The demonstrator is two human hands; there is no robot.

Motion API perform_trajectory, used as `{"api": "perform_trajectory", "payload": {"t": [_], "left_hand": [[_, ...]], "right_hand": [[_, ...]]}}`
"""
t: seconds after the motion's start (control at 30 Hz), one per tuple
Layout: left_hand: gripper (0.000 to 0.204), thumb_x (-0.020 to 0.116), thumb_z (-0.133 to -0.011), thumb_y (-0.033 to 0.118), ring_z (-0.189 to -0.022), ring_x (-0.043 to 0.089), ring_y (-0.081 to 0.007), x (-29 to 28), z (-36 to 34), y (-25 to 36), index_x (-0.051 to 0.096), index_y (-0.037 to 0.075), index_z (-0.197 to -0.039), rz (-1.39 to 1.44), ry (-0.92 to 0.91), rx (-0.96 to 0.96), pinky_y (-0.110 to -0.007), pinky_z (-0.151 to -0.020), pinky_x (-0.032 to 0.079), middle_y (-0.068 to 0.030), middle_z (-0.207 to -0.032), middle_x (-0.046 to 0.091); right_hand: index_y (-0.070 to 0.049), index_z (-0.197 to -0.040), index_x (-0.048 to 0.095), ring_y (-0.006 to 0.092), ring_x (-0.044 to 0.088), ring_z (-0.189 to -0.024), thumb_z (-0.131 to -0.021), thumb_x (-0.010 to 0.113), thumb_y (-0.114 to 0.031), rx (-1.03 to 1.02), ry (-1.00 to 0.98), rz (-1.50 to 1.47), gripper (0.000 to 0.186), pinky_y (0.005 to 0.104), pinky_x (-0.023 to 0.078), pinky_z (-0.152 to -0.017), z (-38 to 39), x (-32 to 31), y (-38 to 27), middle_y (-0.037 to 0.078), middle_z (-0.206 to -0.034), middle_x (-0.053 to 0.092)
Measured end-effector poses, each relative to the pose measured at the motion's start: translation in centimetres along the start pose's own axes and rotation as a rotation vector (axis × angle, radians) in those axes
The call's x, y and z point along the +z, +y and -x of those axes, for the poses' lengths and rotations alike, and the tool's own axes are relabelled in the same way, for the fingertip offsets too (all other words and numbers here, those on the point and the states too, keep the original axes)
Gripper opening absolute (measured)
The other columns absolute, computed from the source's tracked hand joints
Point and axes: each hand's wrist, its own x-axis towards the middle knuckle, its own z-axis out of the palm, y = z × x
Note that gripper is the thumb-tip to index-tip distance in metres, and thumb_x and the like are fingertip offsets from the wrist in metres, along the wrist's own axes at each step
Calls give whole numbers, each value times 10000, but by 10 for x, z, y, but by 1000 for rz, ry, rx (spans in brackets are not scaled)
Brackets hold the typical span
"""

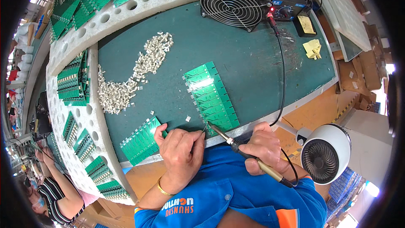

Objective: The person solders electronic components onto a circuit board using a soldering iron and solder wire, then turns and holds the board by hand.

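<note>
My right hand (pixel 262 150) grips a soldering iron (pixel 266 168) by its handle. The iron's tip meets the near edge of a green circuit board panel (pixel 213 97) lying on the bench. Close to that tip, my left hand (pixel 181 150) is pinched on what looks like a thin solder wire (pixel 205 128); most of the wire is hidden by the fingers. Left of this hand, a second green panel (pixel 141 141) carries small white connectors along its upper edge. A loose white connector (pixel 188 118) lies between the two panels.
White connectors (pixel 116 97) are heaped on the green bench mat (pixel 177 59). White foam racks (pixel 95 133) hold several boards at left and back. A black fan (pixel 232 6), soldering station (pixel 284 10) and yellow sponge (pixel 312 48) stand behind. Another person (pixel 63 194) sits at far left.
</note>
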Motion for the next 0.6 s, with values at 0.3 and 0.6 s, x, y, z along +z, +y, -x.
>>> {"api": "perform_trajectory", "payload": {"t": [0.3,0.6], "left_hand": [[122,771,-737,10,-625,554,-178,0,-2,0,684,81,-784,-15,1,4,-437,-943,358,-17,-639,569],[130,771,-733,8,-627,550,-179,-3,-1,-1,678,82,-786,-15,-1,-5,-440,-960,355,-16,-650,579]], "right_hand": [[-46,-986,643,169,502,-477,-897,669,-268,2,-9,-8,241,341,392,-613,-1,0,0,2,-614,587],[-45,-948,660,168,494,-472,-892,677,-286,-3,14,-2,247,332,379,-605,-1,-5,-1,-1,-589,575]]}}
